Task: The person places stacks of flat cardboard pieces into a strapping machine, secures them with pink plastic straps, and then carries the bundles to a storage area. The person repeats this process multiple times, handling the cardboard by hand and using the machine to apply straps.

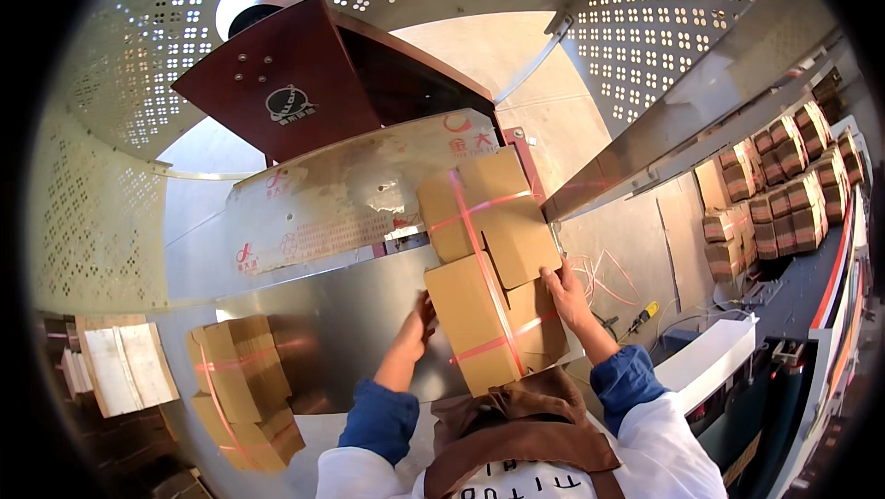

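Observation:
In front of me lies a bundle of folded brown cardboard (pixel 475 314), bound with crossing pink straps. It extends from my apron toward the machine's printed sheet. At its right edge, my right hand (pixel 567 299) has its fingers bent around the side, gripping it. My left hand (pixel 417 328) is beside the left edge, palm toward the cardboard, fingers loosely apart and partly in shadow. Whether those fingertips touch the bundle I cannot tell.
A shiny metal table (pixel 346 314) extends left of the bundle, with another strapped cardboard bundle (pixel 241 361) at its left end. Ahead stands a dark red machine (pixel 286 84). Several stacked bundles (pixel 784 190) line the right. Loose pink strapping (pixel 608 278) and a yellow-handled tool (pixel 645 314) lie nearby.

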